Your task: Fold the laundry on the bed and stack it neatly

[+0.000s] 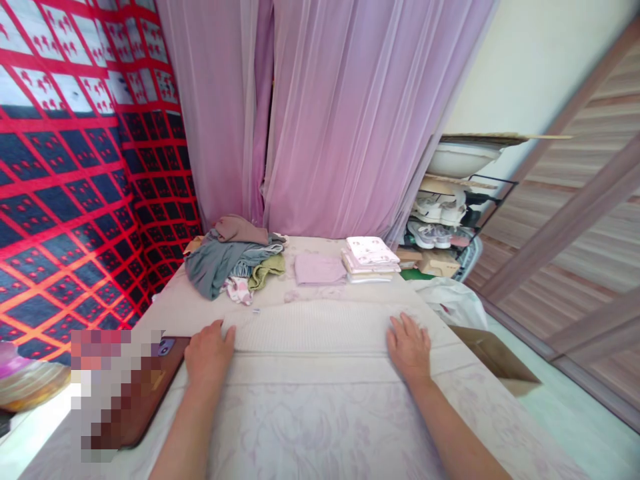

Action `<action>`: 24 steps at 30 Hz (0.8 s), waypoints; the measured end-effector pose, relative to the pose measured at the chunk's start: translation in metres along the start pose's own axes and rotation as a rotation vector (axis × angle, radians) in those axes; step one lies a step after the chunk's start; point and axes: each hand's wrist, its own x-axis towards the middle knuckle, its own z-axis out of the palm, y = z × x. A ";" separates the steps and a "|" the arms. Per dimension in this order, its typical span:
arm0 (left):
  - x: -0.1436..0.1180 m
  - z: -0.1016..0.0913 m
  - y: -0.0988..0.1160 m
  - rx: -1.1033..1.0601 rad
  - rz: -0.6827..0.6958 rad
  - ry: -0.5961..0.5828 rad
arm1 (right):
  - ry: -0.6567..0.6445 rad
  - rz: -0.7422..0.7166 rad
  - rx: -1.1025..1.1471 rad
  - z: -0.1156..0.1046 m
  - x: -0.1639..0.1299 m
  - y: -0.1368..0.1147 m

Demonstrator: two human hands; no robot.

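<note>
A cream ribbed knit garment (310, 327) lies flat on the bed in a long, folded strip, a small label near its upper left. At its left end rests my left hand (207, 350), palm down, thumb and forefinger apart. My right hand (410, 347) lies at the opposite end, its fingers spread on the fabric. Neither hand visibly grips the cloth. Beyond the garment sit a folded mauve cloth (320, 269) and a neat stack of folded clothes (371, 257). A loose heap of clothes (230, 257) is at the back left.
A phone in a brown case (150, 390) lies left of my left arm, partly pixelated. Purple curtains (330, 120) hang behind the bed (320, 427). At right stand a shoe rack (440, 213), a white plastic bag (457, 300) and an open cardboard box (495, 357).
</note>
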 end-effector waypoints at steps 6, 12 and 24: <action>0.003 -0.009 -0.001 -0.039 -0.068 -0.130 | -0.026 0.031 0.011 0.000 0.000 0.002; 0.002 -0.011 0.006 -0.167 -0.082 -0.117 | -0.037 0.038 0.027 0.001 0.000 0.004; 0.015 0.006 -0.009 -0.548 -0.202 -0.039 | -0.004 0.444 0.125 -0.014 0.000 0.013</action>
